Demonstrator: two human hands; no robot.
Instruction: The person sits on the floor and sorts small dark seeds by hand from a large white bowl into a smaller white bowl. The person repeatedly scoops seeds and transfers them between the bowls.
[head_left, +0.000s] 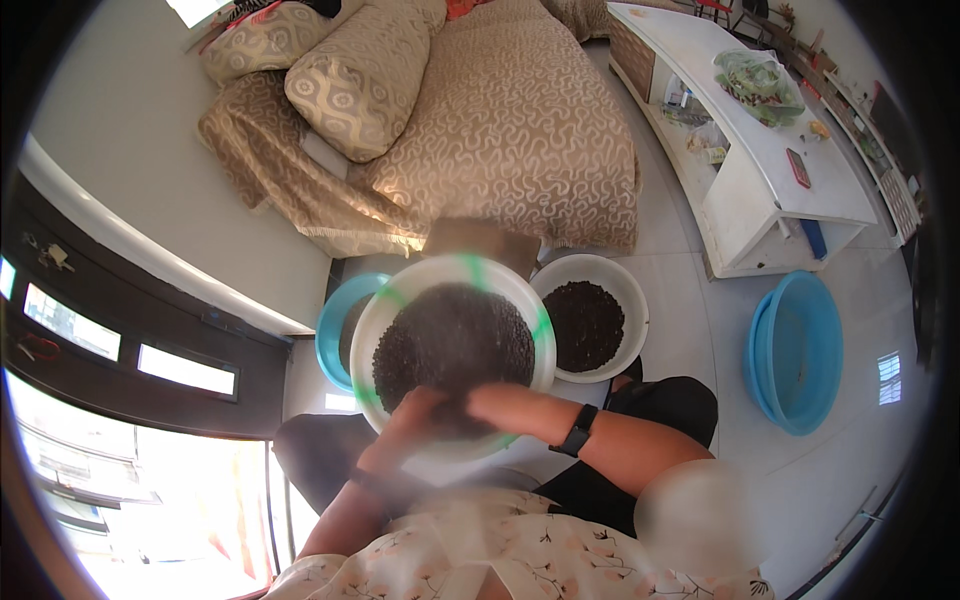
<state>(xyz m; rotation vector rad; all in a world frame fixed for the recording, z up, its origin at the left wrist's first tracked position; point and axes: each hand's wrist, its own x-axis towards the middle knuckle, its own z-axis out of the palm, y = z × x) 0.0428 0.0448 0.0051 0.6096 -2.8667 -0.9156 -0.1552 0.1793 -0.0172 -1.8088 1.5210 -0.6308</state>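
A white basin with green marks on its rim (541, 322) sits before me between my knees. It holds a broad heap of small dark grains or beads (450, 330), too blurred to name more exactly. My left hand (416, 412) is at the near side of the heap, its fingers blurred against the dark grains. Close beside it, my right hand (484, 401) reaches into the same heap, with its fingertips hidden or smeared by motion. Whether either hand grips any grains cannot be made out.
At the right stands a white basin (637, 322) with dark material (585, 326). A blue basin (330, 337) is partly hidden at left. Nested blue basins (806, 352) rest on the tiled floor. Beyond are a brown box (480, 238), a covered sofa or bed (517, 135) and a white table (757, 161).
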